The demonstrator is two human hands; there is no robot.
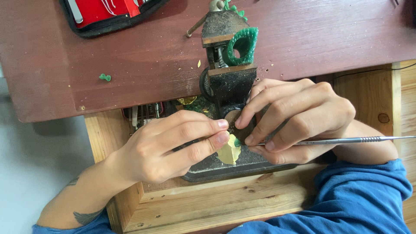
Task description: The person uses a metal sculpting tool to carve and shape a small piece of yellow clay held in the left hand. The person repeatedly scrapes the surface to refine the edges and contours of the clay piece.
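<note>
Hands, two, near centre. Left hand (167,145) pinches one yellow piece (229,152) with a green bit on it, held against the black vise (229,86); it should stay braced there. Right hand (299,119) grips one thin metal tool (346,140), best worked in light strokes. Far: one red case (108,13), one green ring (242,45), one green crumb (105,77) on the red-brown bench (130,65).

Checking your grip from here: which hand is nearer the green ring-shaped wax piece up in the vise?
Right. The right hand lies just below the green wax ring, holding a thin metal tool. The left hand sits lower and further left, pinching a small yellow piece.
</note>
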